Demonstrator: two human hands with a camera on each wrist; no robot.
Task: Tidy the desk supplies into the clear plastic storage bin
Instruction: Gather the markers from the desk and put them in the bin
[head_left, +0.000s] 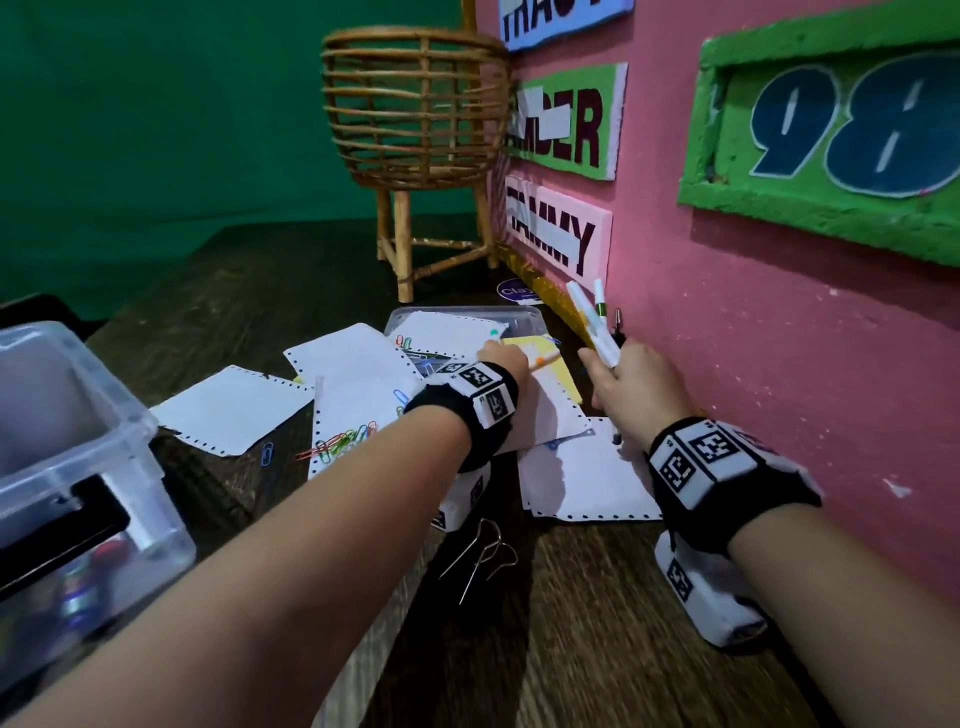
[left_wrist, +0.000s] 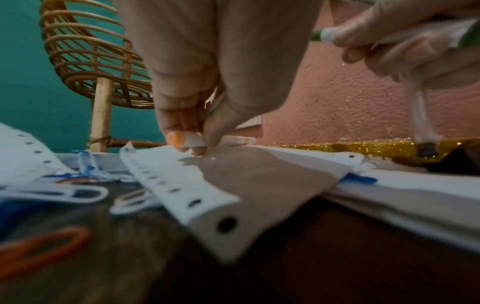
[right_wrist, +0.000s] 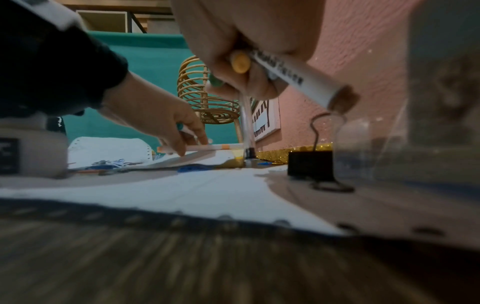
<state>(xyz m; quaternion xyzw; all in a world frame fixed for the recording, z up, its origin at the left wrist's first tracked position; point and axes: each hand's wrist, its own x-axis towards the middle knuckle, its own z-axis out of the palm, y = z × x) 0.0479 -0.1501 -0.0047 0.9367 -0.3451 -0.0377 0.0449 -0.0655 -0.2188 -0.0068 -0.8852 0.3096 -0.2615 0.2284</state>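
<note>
My left hand reaches down onto the scattered white papers and pinches a white marker with orange ends that lies on them. My right hand hovers near the pink wall and grips a bundle of pens: white markers and a clear pen pointing down. The clear plastic storage bin stands at the left edge with some items inside. Coloured paper clips lie on the papers.
A wicker basket on legs stands at the back. A clear lid or shallow tray lies under papers. A black binder clip sits on paper by the wall. Wire clip handles lie on the dark wooden desk.
</note>
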